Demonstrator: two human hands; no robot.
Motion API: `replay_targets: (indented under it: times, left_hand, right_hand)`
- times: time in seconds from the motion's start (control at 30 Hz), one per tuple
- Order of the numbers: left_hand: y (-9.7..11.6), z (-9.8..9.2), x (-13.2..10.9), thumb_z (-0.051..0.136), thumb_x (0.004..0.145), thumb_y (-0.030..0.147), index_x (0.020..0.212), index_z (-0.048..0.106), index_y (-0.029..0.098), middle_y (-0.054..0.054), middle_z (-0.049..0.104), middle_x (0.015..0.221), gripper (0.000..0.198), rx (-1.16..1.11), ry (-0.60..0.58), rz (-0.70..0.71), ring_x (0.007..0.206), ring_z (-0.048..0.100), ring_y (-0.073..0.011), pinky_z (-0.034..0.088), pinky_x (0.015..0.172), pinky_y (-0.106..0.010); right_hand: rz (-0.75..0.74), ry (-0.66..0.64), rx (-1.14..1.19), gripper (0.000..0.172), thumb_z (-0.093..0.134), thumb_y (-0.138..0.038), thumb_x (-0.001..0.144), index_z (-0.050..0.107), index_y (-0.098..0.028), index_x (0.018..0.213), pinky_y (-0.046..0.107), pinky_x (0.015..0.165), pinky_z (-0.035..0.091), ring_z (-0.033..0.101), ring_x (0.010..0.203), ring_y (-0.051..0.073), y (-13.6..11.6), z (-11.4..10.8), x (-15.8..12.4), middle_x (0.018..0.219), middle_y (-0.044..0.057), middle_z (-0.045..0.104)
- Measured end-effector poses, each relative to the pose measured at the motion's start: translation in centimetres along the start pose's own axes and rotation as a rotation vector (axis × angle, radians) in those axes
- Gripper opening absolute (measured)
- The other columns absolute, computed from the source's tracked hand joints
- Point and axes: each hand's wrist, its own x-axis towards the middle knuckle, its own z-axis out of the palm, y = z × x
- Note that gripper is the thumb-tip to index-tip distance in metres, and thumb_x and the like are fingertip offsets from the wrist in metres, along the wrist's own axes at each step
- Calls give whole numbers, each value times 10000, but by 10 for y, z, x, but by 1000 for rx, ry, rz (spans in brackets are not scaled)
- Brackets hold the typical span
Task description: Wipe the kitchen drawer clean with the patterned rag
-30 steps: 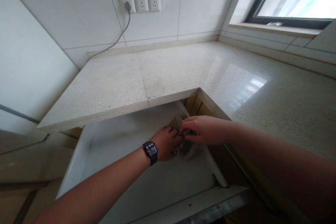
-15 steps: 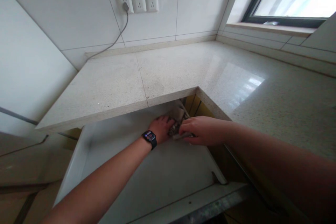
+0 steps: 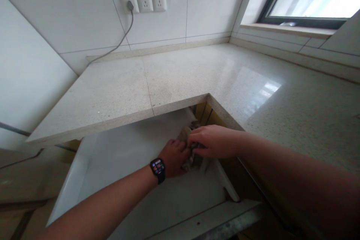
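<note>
A crumpled, patterned cloth (image 3: 184, 134) in beige and brown lies bunched against the right side of an open white drawer (image 3: 126, 195). My left hand (image 3: 174, 156), with a black smartwatch (image 3: 158, 170) on its wrist, is closed on the cloth's near left part. From the right, my right hand (image 3: 209, 140) reaches over the drawer's side wall and grips the same cloth with curled fingers. The two hands nearly touch, and they hide much of the cloth between them.
A speckled pale countertop (image 3: 180, 71) overhangs the drawer's back, its inner corner close above my right hand. Wall sockets (image 3: 144, 0) hold one plug with a grey cable (image 3: 120, 43). A dark-framed window (image 3: 306, 0) is at upper right, a white panel (image 3: 30, 63) at left.
My left hand has moved down toward the drawer's front, pulling part of the cloth with it. The right hand stays close to its place on the cloth. The view has shifted slightly.
</note>
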Motion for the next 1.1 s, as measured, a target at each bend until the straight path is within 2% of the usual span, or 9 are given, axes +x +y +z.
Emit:
replay_targets:
  times: [0.13,0.23,0.37,0.43,0.57,0.77,0.87,0.93,1.1]
  left_hand:
    - [28,8,-45,562,840,607,1309,486,273,-123,549,1290,581,-54,-23,392,1129,512,-303,407,922,-494]
    - [31,7,-52,549,864,583,1351,464,286,-124,539,1320,577,-35,-41,464,1142,512,-293,417,924,-478]
    - [8,-4,-20,631,825,515,1259,531,272,-117,538,1324,507,16,-37,256,1163,510,-306,440,918,-455]
    - [-12,-11,2,679,787,488,1284,524,248,-122,552,1293,574,20,-18,65,1126,528,-307,459,902,-447]
    - [-57,-20,38,711,772,376,1244,544,269,-80,569,1270,512,10,-11,-205,1182,515,-279,457,965,-406]
    - [-105,-17,60,671,816,402,1312,456,246,-127,532,1362,563,28,58,-505,1231,516,-324,462,975,-450]
    - [-111,-13,63,610,871,419,1392,364,239,-149,489,1423,604,27,87,-594,1268,504,-317,434,1019,-442]
    - [-106,-12,63,599,877,421,1372,381,209,-161,490,1415,581,31,97,-591,1283,485,-317,417,1038,-436]
    - [-69,-12,52,681,795,394,1193,521,196,-118,592,1244,472,38,61,-436,1180,522,-302,442,983,-418]
  right_hand:
    - [4,-21,6,294,542,-362,911,676,-212,1126,341,836,458,658,989,253,0,2,0,1085,99,706]
    - [10,-31,13,297,552,-358,907,677,-211,1133,340,847,455,656,1002,252,-1,3,1,1105,103,705]
    - [25,-46,-5,268,544,-347,904,686,-201,1079,337,813,460,662,965,257,-5,2,2,1061,108,710]
    - [15,-48,-20,251,549,-343,895,689,-201,1048,334,798,462,666,947,256,-7,2,2,1038,107,711]
    - [-1,-40,-34,275,551,-345,889,686,-219,1092,340,808,466,671,962,256,-6,5,1,1065,94,711]
    - [33,-78,-30,342,559,-389,879,672,-214,1150,362,805,478,672,995,280,-2,8,-1,1111,105,704]
    - [50,-95,-24,367,563,-391,876,659,-215,1182,367,807,478,672,1000,283,-1,8,-1,1126,113,702]
    - [64,-108,-24,382,570,-386,869,653,-212,1199,366,806,476,671,1003,283,-1,9,-1,1135,120,699]
    - [84,-139,-13,396,569,-394,868,654,-211,1208,361,801,472,669,1012,287,-2,9,-1,1127,121,702]
